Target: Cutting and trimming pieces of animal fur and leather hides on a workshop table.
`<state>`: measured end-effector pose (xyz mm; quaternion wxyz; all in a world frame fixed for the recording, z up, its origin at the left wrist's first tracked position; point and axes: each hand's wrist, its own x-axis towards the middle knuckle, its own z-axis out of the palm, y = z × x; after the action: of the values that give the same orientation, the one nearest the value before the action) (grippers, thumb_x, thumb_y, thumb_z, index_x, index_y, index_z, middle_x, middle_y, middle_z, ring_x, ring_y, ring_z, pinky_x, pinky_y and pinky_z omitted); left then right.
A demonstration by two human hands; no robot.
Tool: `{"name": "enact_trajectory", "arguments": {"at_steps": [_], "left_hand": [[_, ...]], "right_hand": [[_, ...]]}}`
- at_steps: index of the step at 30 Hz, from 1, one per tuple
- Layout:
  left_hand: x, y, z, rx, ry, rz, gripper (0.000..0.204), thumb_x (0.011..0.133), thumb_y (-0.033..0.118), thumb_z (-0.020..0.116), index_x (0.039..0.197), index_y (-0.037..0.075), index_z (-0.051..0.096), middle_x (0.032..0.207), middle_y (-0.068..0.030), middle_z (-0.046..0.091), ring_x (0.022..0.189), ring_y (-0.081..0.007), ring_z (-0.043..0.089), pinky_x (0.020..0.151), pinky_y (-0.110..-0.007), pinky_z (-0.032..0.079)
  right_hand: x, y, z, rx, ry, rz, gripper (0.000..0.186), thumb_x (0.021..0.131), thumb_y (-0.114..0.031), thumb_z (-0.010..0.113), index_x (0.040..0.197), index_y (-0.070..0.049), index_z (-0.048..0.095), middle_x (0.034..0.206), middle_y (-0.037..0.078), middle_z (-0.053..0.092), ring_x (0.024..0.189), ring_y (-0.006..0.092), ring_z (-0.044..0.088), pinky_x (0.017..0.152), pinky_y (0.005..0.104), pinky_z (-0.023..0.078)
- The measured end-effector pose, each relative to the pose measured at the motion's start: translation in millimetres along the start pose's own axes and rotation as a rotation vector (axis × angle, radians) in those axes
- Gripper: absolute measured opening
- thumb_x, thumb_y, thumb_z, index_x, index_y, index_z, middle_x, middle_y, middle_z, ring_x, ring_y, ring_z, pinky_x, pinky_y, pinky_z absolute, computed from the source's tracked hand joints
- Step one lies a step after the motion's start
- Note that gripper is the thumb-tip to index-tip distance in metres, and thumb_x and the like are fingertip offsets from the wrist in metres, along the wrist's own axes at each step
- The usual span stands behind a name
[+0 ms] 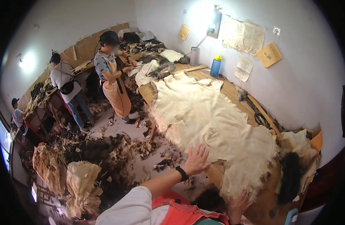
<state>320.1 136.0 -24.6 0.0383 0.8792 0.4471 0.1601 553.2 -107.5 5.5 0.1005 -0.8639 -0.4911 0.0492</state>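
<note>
A large cream-white hide (pixel 202 112) with a ragged fringe is spread over the wooden table (pixel 204 77). My left hand (pixel 196 161), with a dark band at the wrist, lies on the hide's near left edge, fingers spread. Lower right, my right hand (pixel 239 202) rests at the hide's bottom edge with fingers apart and a ring on one finger. Neither hand grips anything visible. Right of the hide lie pale and black fur pieces (pixel 290 176).
Three co-workers (pixel 112 82) (pixel 67 80) (pixel 18 116) stand at benches on the left. Scraps and stacked skins (pixel 82 183) cover much floor. A blue bottle (pixel 215 67), grey flask (pixel 194 56) and wooden strips (pixel 264 116) are near the wall, where papers (pixel 242 33) hang.
</note>
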Motion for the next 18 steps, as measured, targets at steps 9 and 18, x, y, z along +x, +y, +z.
{"name": "enact_trajectory", "arguments": {"at_steps": [9, 18], "left_hand": [[65, -99, -67, -0.426, -0.148, 0.018, 0.069, 0.096, 0.048, 0.052, 0.140, -0.004, 0.040, 0.141, -0.0303, 0.042, 0.130, -0.0470, 0.041, 0.109, -0.045, 0.035], [201, -290, -86, -0.013, -0.315, -0.190, 0.081, 0.093, 0.053, 0.053, 0.151, 0.003, 0.027, 0.155, -0.0302, 0.022, 0.139, -0.0517, 0.027, 0.113, -0.048, 0.031]], "right_hand": [[84, 43, -32, -0.019, 0.070, 0.034, 0.053, 0.085, -0.032, 0.065, 0.126, -0.001, 0.052, 0.124, 0.022, 0.054, 0.114, 0.0423, 0.050, 0.109, 0.0568, 0.028], [199, -22, -29, 0.195, 0.011, -0.003, 0.061, 0.086, -0.025, 0.067, 0.134, 0.003, 0.043, 0.136, 0.029, 0.044, 0.127, 0.0450, 0.042, 0.107, 0.0505, 0.034]]}}
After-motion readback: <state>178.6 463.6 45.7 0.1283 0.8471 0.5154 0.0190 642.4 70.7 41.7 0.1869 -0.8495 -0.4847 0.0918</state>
